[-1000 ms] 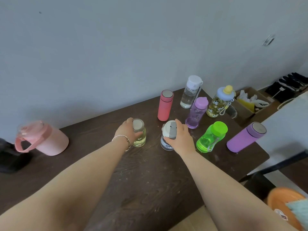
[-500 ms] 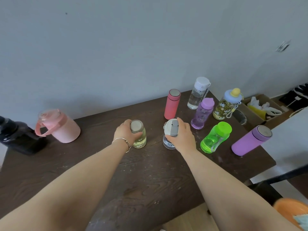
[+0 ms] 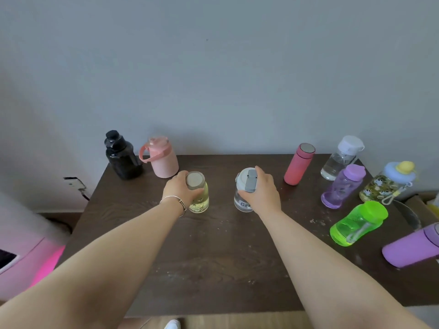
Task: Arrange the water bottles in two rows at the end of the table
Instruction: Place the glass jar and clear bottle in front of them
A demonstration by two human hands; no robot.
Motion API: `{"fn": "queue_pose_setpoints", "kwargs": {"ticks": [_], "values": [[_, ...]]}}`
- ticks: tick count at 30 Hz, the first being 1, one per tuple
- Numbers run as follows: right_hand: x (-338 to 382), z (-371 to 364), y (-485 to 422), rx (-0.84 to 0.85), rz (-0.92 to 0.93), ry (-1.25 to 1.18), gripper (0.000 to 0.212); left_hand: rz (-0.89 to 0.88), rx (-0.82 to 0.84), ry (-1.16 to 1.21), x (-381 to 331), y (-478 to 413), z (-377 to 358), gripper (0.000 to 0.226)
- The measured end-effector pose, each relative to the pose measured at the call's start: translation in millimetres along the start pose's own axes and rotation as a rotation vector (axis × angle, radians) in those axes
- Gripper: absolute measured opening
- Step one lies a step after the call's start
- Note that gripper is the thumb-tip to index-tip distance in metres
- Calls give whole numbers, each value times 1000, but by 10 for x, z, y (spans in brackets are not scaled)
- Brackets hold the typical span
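My left hand (image 3: 181, 188) grips a small yellowish clear bottle (image 3: 200, 200) with a grey cap, standing on the dark wooden table (image 3: 213, 269). My right hand (image 3: 263, 193) grips a clear bottle with a grey flip lid (image 3: 245, 184), also upright, a little to the right. At the right stand a red flask (image 3: 298, 165), a clear white-capped bottle (image 3: 339, 159), a purple bottle (image 3: 342, 187), a patterned bottle with a yellow spout (image 3: 387, 184), a green bottle (image 3: 358, 223) and a purple flask (image 3: 413, 248). A black jug (image 3: 122, 156) and a pink jug (image 3: 161, 157) stand at the back left.
A grey wall runs right behind the table. A pink and white object (image 3: 26, 262) sits low at the left, beside a wall socket (image 3: 72, 184). A cardboard box (image 3: 425, 205) stands past the table's right end. The table's near edge lies below my forearms.
The view has swung left, bringing the black and pink jugs fully into sight. Both hands keep their grip on the two bottles, which sit farther apart than before.
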State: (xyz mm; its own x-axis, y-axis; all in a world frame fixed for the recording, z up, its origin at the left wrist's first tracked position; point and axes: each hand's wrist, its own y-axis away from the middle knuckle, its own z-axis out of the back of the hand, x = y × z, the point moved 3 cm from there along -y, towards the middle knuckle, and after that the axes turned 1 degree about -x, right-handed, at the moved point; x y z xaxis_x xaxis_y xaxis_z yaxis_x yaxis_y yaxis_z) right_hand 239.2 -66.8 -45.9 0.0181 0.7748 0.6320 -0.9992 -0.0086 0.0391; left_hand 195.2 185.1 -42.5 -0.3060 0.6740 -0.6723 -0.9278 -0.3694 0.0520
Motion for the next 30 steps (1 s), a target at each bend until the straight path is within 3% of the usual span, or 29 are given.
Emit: {"fn": "queue_pose_setpoints", "kwargs": {"ticks": [17, 30], "values": [[1857, -1461, 97, 91, 98, -8, 89, 63, -77, 36, 1580, -507, 1582, 52], [2315, -2262, -53, 95, 88, 14, 85, 58, 9, -13, 2214, -1021, 1769, 55]]}}
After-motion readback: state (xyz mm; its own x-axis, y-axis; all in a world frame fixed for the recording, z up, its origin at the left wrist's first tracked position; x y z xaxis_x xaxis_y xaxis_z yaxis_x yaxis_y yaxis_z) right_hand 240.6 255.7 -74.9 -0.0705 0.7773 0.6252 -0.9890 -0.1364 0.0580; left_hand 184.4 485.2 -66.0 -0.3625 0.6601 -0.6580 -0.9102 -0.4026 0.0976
